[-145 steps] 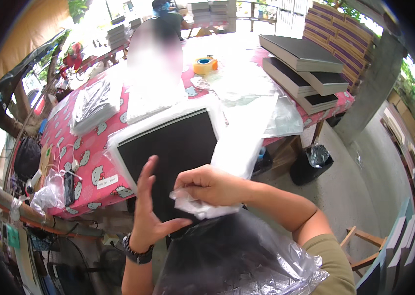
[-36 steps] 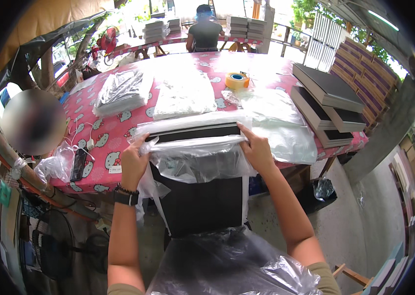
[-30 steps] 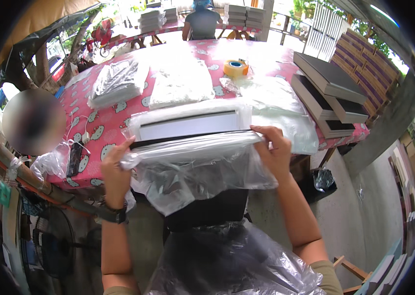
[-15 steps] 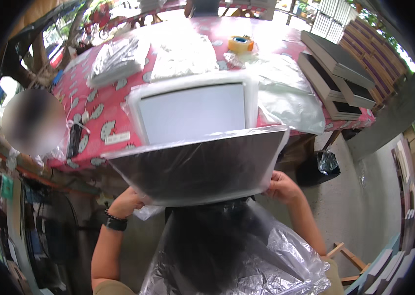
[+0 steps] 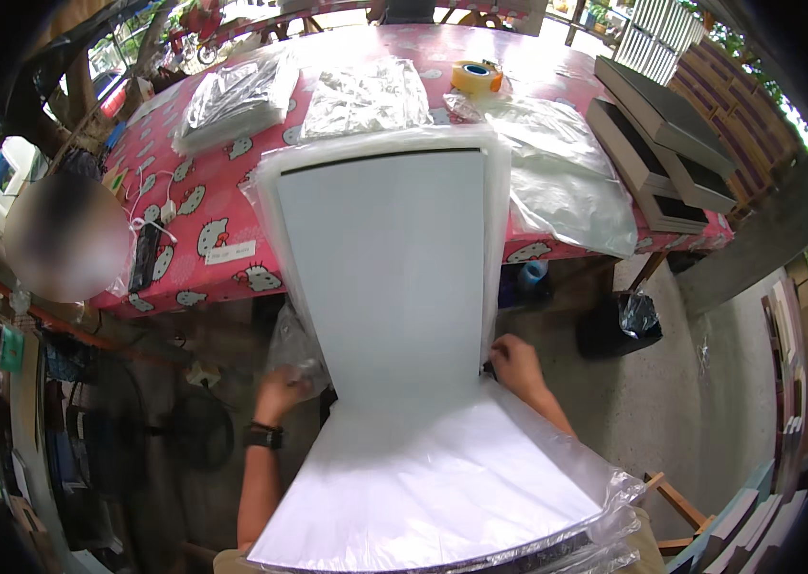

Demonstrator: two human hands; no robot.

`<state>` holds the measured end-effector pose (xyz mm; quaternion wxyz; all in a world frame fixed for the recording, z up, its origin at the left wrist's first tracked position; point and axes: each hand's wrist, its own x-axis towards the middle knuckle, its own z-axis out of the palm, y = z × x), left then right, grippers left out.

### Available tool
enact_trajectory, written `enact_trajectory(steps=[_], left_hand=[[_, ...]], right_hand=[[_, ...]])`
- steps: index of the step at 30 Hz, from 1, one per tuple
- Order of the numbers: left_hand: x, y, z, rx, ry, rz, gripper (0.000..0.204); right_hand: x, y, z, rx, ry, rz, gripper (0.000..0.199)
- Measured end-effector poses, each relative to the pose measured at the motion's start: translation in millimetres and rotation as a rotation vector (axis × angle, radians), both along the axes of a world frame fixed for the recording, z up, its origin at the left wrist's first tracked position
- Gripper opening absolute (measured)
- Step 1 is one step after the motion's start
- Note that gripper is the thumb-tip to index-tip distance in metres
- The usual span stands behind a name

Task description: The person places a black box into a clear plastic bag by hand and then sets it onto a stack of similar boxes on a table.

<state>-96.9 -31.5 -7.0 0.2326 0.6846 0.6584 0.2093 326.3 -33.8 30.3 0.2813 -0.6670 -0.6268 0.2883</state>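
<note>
A white rectangular panel in clear plastic film slopes across my lap, its white face up and its near edge dark. Above it, another white panel with a dark far edge rests on clear film at the table's front edge. My left hand is closed at the left side, where the two panels meet, on loose clear plastic film. On the opposite side, my right hand has its fingers pinched together by the panel's edge. What lies between those fingertips is hidden.
The table has a pink patterned cover. On it lie plastic-wrapped packs, a tape roll, clear plastic sheets, a black power strip and stacked dark-topped boards. A black bin stands right, a fan left.
The dark-faced panel I held tilted up between both hands has come down onto my lap and now shows white. Both hands have moved inward, toward the panels' sides.
</note>
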Motion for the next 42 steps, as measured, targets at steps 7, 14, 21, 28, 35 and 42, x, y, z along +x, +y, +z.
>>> enact_trajectory(steps=[7, 14, 21, 28, 35, 42], left_hand=[[44, 22, 210, 0.069, -0.804, 0.039, 0.032], [101, 45, 238, -0.235, -1.2, -0.394, 0.047], [149, 41, 233, -0.245, -1.391, -0.414, 0.053], [154, 40, 226, -0.101, -1.266, -0.231, 0.039], [153, 43, 217, 0.034, -1.26, -0.093, 0.015], [154, 39, 205, 0.049, -1.34, -0.004, 0.021]], right_hand=[[-60, -18, 149, -0.31, 0.965, 1.563, 0.044], [-36, -9, 47, -0.412, -0.245, 0.777, 0.037], [-93, 40, 177, 0.175, 0.598, 0.376, 0.017], [-109, 63, 176, 0.146, 0.805, 0.388, 0.012], [-113, 51, 178, 0.259, 0.706, 0.302, 0.009], [-117, 57, 174, 0.508, 0.456, 0.269, 0.015]])
